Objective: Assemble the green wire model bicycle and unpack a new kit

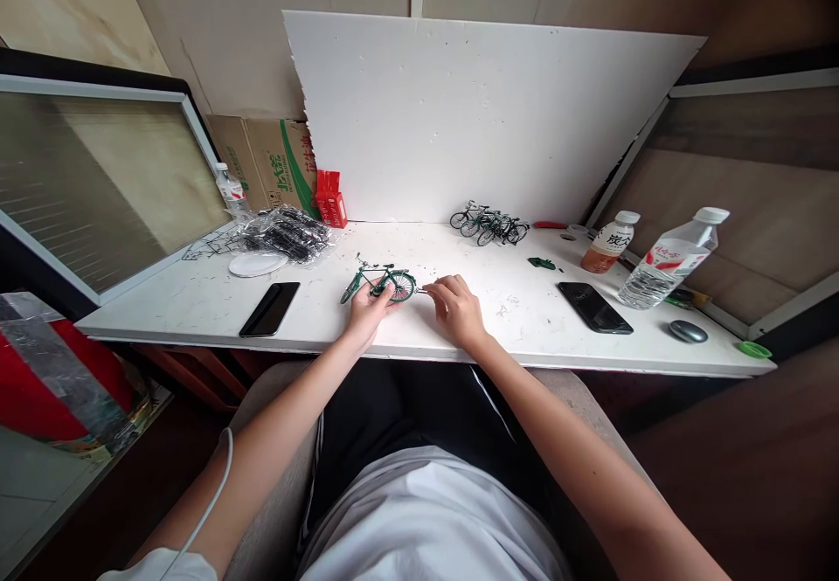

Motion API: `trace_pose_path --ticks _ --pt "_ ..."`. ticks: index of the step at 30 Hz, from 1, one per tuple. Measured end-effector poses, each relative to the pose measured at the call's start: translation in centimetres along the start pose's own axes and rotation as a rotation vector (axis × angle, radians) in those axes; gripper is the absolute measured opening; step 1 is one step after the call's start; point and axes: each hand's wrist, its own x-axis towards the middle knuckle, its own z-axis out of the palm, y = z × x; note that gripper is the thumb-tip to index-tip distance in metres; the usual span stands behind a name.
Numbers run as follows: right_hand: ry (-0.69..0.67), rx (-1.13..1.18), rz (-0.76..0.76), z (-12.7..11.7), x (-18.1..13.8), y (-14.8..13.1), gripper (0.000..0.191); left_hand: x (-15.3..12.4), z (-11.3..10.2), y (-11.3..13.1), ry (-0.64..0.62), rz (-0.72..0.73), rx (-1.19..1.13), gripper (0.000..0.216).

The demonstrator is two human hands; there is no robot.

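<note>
A small green model bicycle (377, 277) is held upright just over the near part of the white table. My left hand (368, 308) is closed around its lower frame, with the thumb lying by the spoked wheel on the right. Beside that wheel, my right hand (457, 306) is closed in a pinch. From its fingertips a small thin piece (421, 290) points toward the wheel; it is too small to name. I cannot tell whether this piece touches the bicycle.
Several finished-looking model bicycles (488, 221) stand at the back of the table (524, 336). Plastic-wrapped dark parts (281, 233) and a white lid (258, 264) lie left. Phones (270, 308) flank my hands. Bottles (675, 258) and a mouse (688, 331) are right. A white board (485, 118) stands behind.
</note>
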Motion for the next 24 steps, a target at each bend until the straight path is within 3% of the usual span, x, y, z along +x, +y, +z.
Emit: trace_pose_path --ticks 12,24 --pt "-0.023 0.085 -0.042 0.50 -0.18 0.24 0.017 -0.53 0.26 0.60 -0.057 -0.030 0.066 0.062" --pt "-0.048 0.101 -0.079 0.65 -0.23 0.36 0.020 -0.41 0.25 0.43 -0.060 -0.048 0.118 0.064"
